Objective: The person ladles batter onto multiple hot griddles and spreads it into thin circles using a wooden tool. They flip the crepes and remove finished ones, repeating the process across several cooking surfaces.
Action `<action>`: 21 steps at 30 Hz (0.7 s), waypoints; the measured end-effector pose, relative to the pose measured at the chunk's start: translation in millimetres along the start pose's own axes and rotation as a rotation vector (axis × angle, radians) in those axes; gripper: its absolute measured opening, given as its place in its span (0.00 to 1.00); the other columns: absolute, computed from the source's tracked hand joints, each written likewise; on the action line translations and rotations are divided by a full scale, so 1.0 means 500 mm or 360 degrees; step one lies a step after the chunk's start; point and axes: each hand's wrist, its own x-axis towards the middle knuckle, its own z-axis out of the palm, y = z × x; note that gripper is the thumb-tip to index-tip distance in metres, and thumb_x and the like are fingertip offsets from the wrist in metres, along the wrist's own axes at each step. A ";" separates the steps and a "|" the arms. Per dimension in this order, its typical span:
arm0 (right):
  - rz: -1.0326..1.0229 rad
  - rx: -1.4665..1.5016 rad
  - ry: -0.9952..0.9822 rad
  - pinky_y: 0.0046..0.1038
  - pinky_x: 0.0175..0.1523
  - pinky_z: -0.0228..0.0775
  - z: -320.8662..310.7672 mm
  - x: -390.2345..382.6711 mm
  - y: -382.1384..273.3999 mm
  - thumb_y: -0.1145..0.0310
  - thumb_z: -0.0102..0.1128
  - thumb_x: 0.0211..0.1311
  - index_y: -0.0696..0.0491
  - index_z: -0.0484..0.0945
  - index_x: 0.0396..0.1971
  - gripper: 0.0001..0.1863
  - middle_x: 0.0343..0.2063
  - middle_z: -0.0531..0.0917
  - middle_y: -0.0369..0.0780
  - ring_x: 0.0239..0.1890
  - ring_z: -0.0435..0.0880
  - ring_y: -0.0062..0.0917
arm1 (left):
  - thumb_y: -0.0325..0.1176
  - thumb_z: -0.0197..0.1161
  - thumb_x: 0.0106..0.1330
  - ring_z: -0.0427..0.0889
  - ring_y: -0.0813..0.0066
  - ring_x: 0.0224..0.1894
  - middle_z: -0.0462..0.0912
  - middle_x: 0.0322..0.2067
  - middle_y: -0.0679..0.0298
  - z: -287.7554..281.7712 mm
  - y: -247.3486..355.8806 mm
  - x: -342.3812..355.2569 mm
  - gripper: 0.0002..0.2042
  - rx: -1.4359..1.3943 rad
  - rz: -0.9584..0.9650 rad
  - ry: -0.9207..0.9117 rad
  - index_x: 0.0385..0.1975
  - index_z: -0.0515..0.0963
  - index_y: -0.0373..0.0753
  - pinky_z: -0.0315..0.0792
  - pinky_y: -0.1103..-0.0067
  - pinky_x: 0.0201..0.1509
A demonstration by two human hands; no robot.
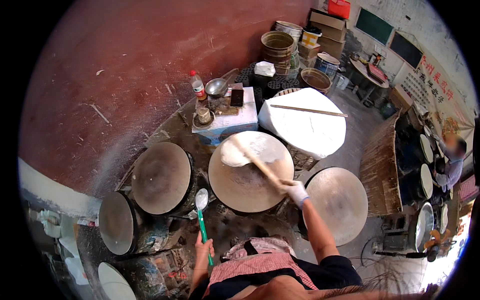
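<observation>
My left hand [203, 248] is wrapped round the green handle of a ladle [202, 199], whose bowl is coated with something white. In my right hand [295, 191], which wears a white glove, is a long wooden spreader [263, 168], slightly blurred. It reaches across the round middle griddle [250, 194], its far end at a pale layer of batter [233, 154]. That layer covers the griddle's far left part. The ladle's bowl hangs beside the griddle's near left edge.
Other round griddles stand to the left [161, 177] and right [337, 205]. Behind are a box [227, 131] with a bottle [198, 86], a metal pan [217, 87] and a phone [237, 98], and a white cloth-covered mound [305, 127] bearing a stick. Another person [452, 167] works far right.
</observation>
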 end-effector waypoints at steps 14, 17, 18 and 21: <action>0.0131 -0.0156 0.0023 0.20 0.35 0.69 -0.071 0.083 -0.072 0.71 0.64 0.48 0.57 0.75 0.45 0.21 0.33 0.81 0.40 0.29 0.78 0.19 | 0.21 0.51 0.59 0.63 0.81 0.10 0.64 0.14 0.68 0.014 -0.027 -0.071 0.33 -0.0232 -0.0175 0.0125 0.63 0.49 0.54 0.57 0.83 0.09; -0.0134 -0.0323 -0.0286 0.20 0.31 0.69 0.001 0.089 -0.056 0.70 0.66 0.47 0.56 0.77 0.43 0.20 0.28 0.80 0.33 0.26 0.76 0.15 | 0.21 0.50 0.59 0.62 0.80 0.09 0.64 0.14 0.68 0.009 -0.045 -0.061 0.33 -0.0287 -0.0192 0.0135 0.63 0.48 0.55 0.56 0.82 0.09; -0.0028 -0.0386 -0.0363 0.20 0.37 0.68 0.000 0.071 -0.048 0.70 0.66 0.46 0.55 0.77 0.43 0.20 0.30 0.81 0.33 0.29 0.76 0.16 | 0.21 0.49 0.59 0.62 0.80 0.09 0.64 0.14 0.67 0.007 -0.048 -0.061 0.33 -0.0282 -0.0195 0.0160 0.63 0.48 0.55 0.56 0.81 0.09; -0.0084 -0.0558 -0.0503 0.19 0.35 0.71 -0.025 0.030 -0.064 0.70 0.65 0.46 0.55 0.77 0.43 0.20 0.34 0.82 0.36 0.29 0.78 0.16 | 0.20 0.48 0.60 0.61 0.79 0.09 0.63 0.14 0.67 0.004 -0.060 -0.063 0.32 -0.0253 -0.0146 0.0169 0.62 0.49 0.55 0.56 0.80 0.09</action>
